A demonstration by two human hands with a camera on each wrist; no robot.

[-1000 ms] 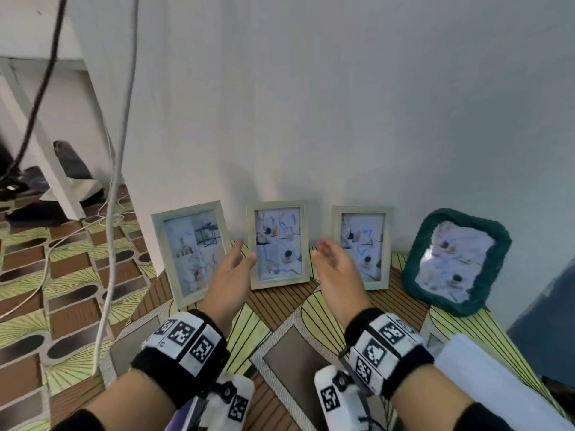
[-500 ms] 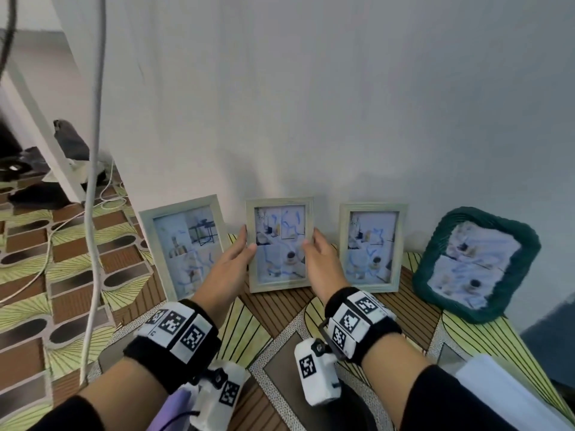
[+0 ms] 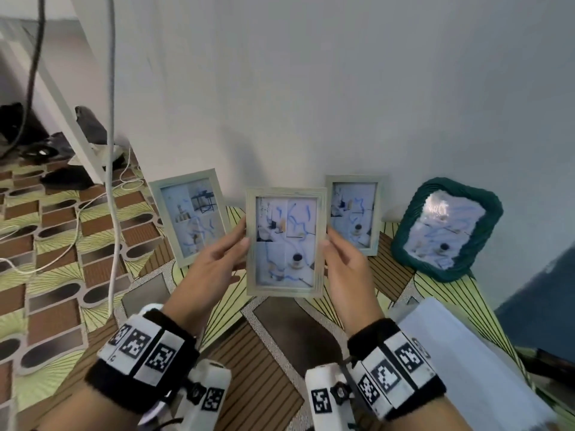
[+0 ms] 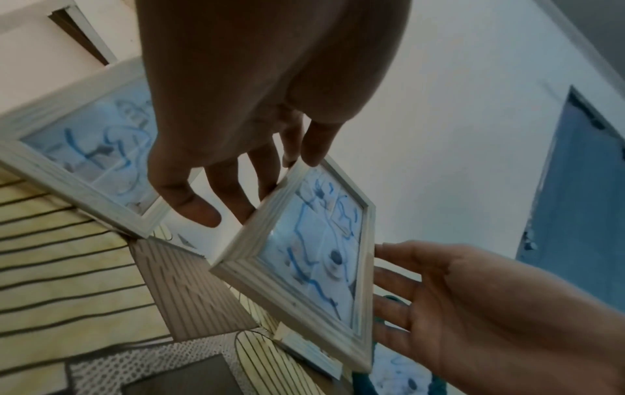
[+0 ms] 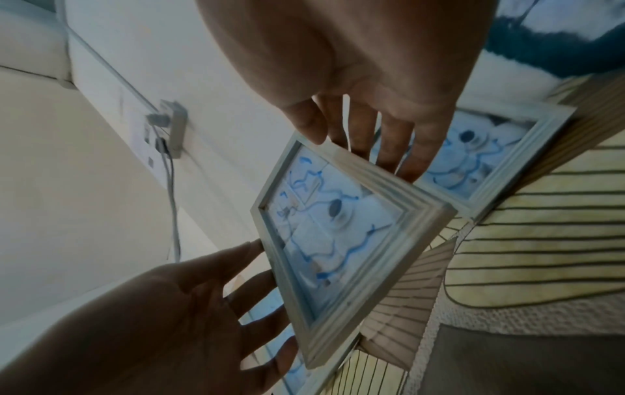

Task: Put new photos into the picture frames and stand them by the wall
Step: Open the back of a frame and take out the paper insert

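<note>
You have lifted the middle frame (image 3: 286,242) off the floor since half a second ago, when it leaned on the wall (image 3: 311,88) between its neighbours; now it hangs in the air in front of them, tilted back toward you, photo facing up. Your left hand (image 3: 211,269) pinches its left edge, thumb on the front and fingers behind, and your right hand (image 3: 348,269) holds the right edge the same way. A second ago both hands were open and only reaching in.

The left frame (image 3: 189,217) and the right frame (image 3: 354,213) lean on the wall, the right one partly hidden behind the lifted one. The green woven frame (image 3: 445,234) leans further right. White paper (image 3: 466,362) lies by your right wrist, and a white cable (image 3: 110,119) hangs down at the left over the patterned floor mat (image 3: 56,275)
</note>
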